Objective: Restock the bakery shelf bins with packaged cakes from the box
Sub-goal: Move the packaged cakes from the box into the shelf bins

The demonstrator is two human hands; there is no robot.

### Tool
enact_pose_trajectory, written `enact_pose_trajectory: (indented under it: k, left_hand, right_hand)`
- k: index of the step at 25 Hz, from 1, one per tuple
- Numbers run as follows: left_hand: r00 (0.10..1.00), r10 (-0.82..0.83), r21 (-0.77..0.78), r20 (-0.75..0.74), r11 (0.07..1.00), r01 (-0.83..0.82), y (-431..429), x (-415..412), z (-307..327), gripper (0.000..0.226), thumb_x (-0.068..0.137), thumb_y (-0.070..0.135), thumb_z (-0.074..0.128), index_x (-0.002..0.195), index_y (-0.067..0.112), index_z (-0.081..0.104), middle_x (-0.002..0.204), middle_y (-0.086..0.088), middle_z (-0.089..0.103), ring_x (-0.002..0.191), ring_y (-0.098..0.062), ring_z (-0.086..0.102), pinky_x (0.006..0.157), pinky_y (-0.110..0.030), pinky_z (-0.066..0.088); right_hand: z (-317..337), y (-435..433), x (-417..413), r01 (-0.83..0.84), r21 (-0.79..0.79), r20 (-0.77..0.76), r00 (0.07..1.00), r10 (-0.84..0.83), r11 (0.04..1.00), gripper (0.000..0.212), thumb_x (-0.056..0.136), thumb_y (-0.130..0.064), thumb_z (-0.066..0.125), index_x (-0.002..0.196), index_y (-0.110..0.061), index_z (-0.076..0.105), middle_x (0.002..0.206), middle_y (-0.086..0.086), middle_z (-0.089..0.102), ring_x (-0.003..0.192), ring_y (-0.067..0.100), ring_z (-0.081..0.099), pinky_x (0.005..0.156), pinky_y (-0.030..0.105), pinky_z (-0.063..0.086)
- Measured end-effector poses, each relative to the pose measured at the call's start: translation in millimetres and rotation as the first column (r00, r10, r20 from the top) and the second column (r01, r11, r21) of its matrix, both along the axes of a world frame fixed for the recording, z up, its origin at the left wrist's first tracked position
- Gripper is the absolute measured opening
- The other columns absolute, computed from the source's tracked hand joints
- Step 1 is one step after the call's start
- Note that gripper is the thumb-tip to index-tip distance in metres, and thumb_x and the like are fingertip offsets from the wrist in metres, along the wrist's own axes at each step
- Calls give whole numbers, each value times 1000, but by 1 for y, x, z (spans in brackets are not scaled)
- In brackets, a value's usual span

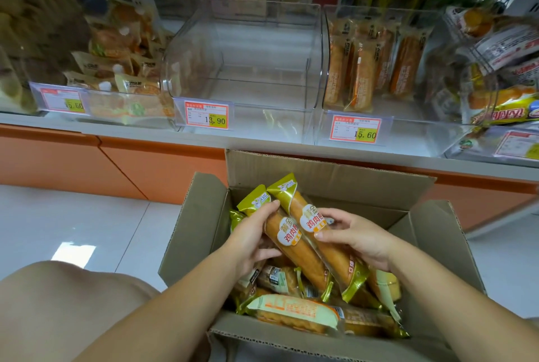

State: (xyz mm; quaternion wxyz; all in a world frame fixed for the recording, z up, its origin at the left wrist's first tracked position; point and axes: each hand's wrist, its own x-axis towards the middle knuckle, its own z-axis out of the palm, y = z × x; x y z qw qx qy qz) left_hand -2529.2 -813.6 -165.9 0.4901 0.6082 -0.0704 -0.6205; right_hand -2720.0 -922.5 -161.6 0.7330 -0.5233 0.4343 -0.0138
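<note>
The likeliest slip is a mix-up of bins. The clear plastic bin of round buns in tan wrappers [116, 70] on the left and the clear bin of long tan-wrapped bread sticks [376, 64] on the right hold other stock. The pair in hand therefore probably belongs in the empty clear plastic bin [242, 76] between them, behind the red-bordered price tag reading 13.90 [206, 114]. The glossy film could also let one packet slide off the other on the lift, since each is clasped from one side only. The left hand [253, 234] curls over the outer edge of the left long golden cake in clear film with green-gold ends [291, 248], thumb beneath. The right hand [357, 237] wraps the matching right cake packet [302, 207], thumb pressed on its label. Both packets lie side by side, touching and tilted, over the open brown cardboard box [198, 230] and its remaining packets [294, 313].
</note>
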Motion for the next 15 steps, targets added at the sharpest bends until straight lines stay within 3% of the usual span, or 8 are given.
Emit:
enact_pose_trajectory:
  k: [4,8,12,15]
  left_hand:
    - [996,-10,-37,86,999,14,-5,6,13,43,82,49,69,111,17,67,97,-7,77,92,-24,73,78,-45,61]
    - [951,24,-171,308,985,31,-8,11,42,28,87,41,68,101,17,68,85,-1,76,76,-16,74,53,-28,56]
    - [877,22,-289,480,948,135,-8,19,80,28,80,39,77,101,20,74,91,3,77,83,-16,74,75,-39,61]
    - [842,39,-336,539,926,172,-6,28,112,23,77,36,79,97,25,75,91,5,77,85,-13,74,77,-41,61]
  right_hand:
    - [11,6,2,19,-130,13,1000,-17,991,68,58,-36,90,120,-39,62,113,1,70,102,22,69,91,45,55]
    - [37,15,9,61,-350,61,997,-43,935,57,62,-36,82,114,-46,61,108,-7,71,99,10,68,84,29,56]
    - [68,21,21,69,-562,90,996,-22,824,56,74,-23,82,120,-41,57,110,-10,70,100,4,66,84,22,52]
    - [105,22,33,77,-661,107,994,-7,746,51,74,-21,81,116,-40,58,107,-17,70,99,-1,65,82,15,51]
